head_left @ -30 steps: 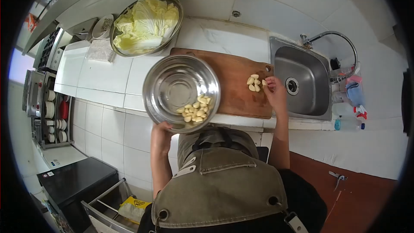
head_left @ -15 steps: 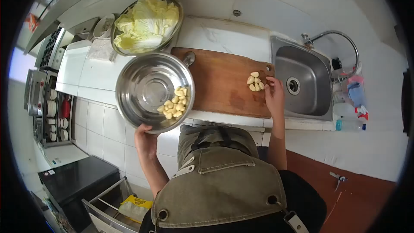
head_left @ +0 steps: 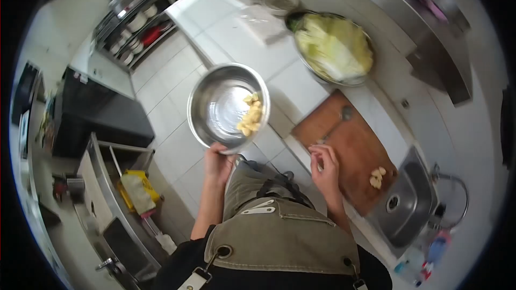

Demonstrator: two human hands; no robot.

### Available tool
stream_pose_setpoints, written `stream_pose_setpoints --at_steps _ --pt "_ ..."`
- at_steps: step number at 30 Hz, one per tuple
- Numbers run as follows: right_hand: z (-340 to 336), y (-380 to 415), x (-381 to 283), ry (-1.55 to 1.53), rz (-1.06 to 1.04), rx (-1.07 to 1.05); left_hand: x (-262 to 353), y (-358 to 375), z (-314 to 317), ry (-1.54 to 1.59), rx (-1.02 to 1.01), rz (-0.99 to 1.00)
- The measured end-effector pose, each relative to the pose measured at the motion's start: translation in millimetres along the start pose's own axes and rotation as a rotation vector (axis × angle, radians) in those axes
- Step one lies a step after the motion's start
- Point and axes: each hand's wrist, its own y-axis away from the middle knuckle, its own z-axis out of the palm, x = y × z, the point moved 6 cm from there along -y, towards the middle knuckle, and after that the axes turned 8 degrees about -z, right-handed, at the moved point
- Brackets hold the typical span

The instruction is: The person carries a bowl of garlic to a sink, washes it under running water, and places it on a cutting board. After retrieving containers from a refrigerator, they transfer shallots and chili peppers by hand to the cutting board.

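Note:
My left hand [head_left: 215, 167] is closed on the near rim of a round stainless steel bowl [head_left: 208, 108], with the thumb over the edge. Peeled garlic cloves [head_left: 251, 117] are gathered along the bowl's right side. The bowl hangs over the floor, left of the counter. Above the near edge of a wooden cutting board [head_left: 357, 153] is my right hand [head_left: 325, 171], its fingers loosely bent with nothing visible between them. Just beyond its fingertips lies a metal spoon [head_left: 345, 113] on the board. A small group of garlic cloves [head_left: 377, 178] rests at the board's sink end.
A metal basin [head_left: 370, 59] of cabbage leaves [head_left: 333, 45] stands at the back of the counter [head_left: 293, 88]. On the right are the sink [head_left: 411, 212] and its curved tap [head_left: 466, 198]. A black cabinet [head_left: 102, 110] and a metal cart [head_left: 99, 182] stand at left.
My view and body have turned left. The bowl has moved off the board's end and out over the floor. My right hand has left the cloves near the sink for the board's near edge.

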Motion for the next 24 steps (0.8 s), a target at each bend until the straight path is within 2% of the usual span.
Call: stream_pose_setpoints --at_steps 2,4,8,12,15,18,20,24 --pt "39 -13 -12 -0.049 -0.098 -0.172 5 13 -21 -0.032 0.06 -0.036" --pt "72 -26 -13 -0.091 -0.116 -0.272 25 24 -26 -0.043 0.154 0.048" --pt "146 -67 -25 -0.145 -0.168 -0.381 72 31 -84 0.003 0.194 0.119" --pt "237 -114 -58 -0.145 -0.254 -0.448 156 43 -150 -0.019 0.332 0.326" --pt "321 -140 -94 -0.18 -0.293 -0.519 207 72 -183 -0.009 0.42 0.45" --pt "398 -156 -141 -0.271 -0.439 -0.588 253 91 -195 0.041 0.513 0.576" --pt "445 -154 -176 -0.323 -0.443 -0.685 277 108 -212 -0.021 0.639 0.629" --pt "525 -134 -234 -0.447 -0.551 -0.907 319 133 -235 0.163 0.667 0.808"
